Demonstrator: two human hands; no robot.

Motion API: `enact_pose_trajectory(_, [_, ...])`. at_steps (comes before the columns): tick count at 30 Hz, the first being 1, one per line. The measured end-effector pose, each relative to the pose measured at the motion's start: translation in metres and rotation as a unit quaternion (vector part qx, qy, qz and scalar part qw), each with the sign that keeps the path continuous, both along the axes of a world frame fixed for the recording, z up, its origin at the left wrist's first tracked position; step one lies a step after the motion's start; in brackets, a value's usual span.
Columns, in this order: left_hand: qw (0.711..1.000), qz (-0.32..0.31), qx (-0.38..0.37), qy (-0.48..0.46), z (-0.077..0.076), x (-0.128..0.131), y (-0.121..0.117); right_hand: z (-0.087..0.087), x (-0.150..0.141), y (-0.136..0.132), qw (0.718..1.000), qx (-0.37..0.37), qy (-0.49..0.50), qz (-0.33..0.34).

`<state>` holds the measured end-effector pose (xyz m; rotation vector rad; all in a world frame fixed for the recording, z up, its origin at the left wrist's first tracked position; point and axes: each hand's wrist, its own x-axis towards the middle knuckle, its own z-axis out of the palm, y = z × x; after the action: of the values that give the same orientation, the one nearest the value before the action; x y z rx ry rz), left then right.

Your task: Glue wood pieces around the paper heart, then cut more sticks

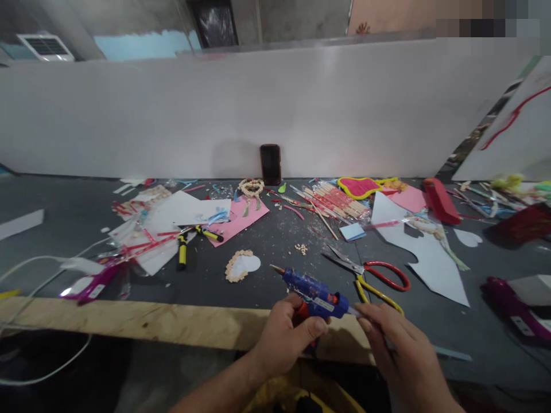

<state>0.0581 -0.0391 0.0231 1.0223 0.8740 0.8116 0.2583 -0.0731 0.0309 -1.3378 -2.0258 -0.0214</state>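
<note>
My left hand (286, 338) is wrapped round the handle of a blue hot glue gun (312, 292), whose nozzle points up and to the left over the dark table. My right hand (398, 350) is closed at the gun's rear end, where a thin pale glue stick (353, 311) enters the back; its fingertips pinch that stick. A small white heart with a beaded rim (242, 265) lies on the table beyond the nozzle. Red- and yellow-handled scissors (370, 274) lie just right of the gun.
A wooden plank (142, 321) runs along the table's near edge. Pink and white paper sheets (202, 215), yellow-handled pliers (183, 248), bundled sticks (338, 201), a dark phone (270, 163) against the white wall and a white cable (30, 267) at left clutter the table.
</note>
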Motion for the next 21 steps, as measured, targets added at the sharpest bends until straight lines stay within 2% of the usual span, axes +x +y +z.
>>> enact_pose_trajectory(3, [1.0, -0.001, -0.014, -0.015, 0.001, 0.0, 0.001, 0.003, 0.003, 0.0, 1.0, 0.012, -0.005, 0.002])
enact_pose_trajectory(10, [0.998, -0.011, -0.044, -0.035, 0.001, -0.002, -0.002, 0.017, 0.01, 0.007, 0.995, 0.036, -0.056, 0.072])
enact_pose_trajectory(15, [0.999, -0.004, -0.047, -0.018, 0.003, -0.002, -0.002, 0.02, 0.009, 0.009, 0.995, 0.046, -0.064, 0.064])
enact_pose_trajectory(21, [0.999, -0.024, -0.025, -0.009, -0.002, -0.002, -0.002, 0.018, 0.007, 0.005, 0.997, 0.042, -0.039, 0.051])
